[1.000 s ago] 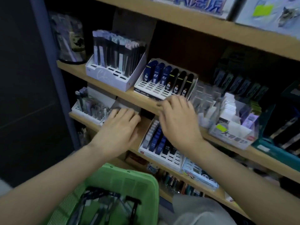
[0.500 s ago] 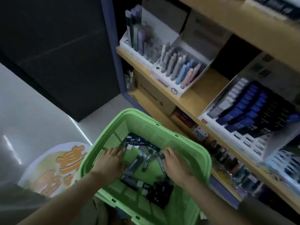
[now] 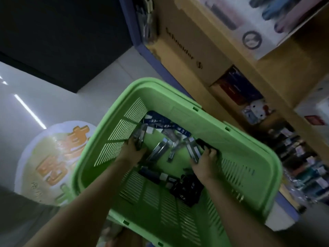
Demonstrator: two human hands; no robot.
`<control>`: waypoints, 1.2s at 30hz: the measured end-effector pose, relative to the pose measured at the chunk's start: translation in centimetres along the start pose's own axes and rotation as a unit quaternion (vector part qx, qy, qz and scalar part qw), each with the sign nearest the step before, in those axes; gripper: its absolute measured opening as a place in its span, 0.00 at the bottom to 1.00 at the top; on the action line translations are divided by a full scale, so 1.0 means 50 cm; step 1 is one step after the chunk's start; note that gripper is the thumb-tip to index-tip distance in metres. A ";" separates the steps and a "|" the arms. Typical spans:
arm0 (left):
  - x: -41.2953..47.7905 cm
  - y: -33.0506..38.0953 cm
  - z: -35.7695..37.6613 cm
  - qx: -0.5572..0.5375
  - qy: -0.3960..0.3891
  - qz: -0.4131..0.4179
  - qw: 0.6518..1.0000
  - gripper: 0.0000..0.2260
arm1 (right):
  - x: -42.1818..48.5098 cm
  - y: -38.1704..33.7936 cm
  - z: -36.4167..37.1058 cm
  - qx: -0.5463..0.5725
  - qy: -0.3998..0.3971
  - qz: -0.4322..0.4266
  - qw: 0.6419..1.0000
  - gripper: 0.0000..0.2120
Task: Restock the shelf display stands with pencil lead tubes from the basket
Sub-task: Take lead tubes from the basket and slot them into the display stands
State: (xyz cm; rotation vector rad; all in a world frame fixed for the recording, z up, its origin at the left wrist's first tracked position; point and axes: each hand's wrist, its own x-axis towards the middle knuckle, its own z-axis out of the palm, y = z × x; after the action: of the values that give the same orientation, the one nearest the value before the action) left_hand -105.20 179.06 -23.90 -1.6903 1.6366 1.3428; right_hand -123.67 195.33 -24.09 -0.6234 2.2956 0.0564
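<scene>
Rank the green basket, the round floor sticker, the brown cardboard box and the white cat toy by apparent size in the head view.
Largest: green basket.
Next: cardboard box and floor sticker, too alike to rank; the basket hides part of the sticker.
Smallest: cat toy.

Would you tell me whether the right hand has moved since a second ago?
Yes: the right hand left the shelf and went down into the green basket.

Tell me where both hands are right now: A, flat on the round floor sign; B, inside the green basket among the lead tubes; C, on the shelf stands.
B: the left hand and right hand both reach down into the green basket, fingers among the loose lead tubes.
</scene>
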 end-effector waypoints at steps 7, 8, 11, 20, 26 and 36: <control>0.014 0.022 0.051 0.169 -0.001 0.030 0.985 0.36 | 0.033 -0.031 0.033 0.015 0.005 -0.002 1.000 0.36; 0.014 0.027 0.057 0.195 -0.006 0.033 0.980 0.36 | 0.038 -0.037 0.039 0.053 -0.012 0.000 0.999 0.37; 0.015 0.036 0.077 0.238 -0.011 0.048 0.970 0.35 | 0.038 -0.055 0.056 0.163 -0.059 0.002 0.985 0.38; 0.035 0.037 0.112 0.267 0.054 0.088 0.958 0.26 | 0.041 -0.045 0.089 0.184 -0.042 0.007 0.982 0.26; 0.039 0.052 0.123 0.125 0.020 0.062 0.990 0.07 | 0.050 -0.065 0.091 0.240 -0.012 0.061 0.969 0.25; 0.012 0.082 0.093 -0.041 -0.068 -0.021 0.997 0.11 | 0.049 -0.098 0.053 0.307 -0.120 0.059 0.942 0.15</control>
State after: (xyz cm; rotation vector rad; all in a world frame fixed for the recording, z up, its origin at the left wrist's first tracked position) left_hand -110.70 181.76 -25.19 -1.6323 1.4804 1.4875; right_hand -121.18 190.57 -26.96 -0.1434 1.9583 -0.4845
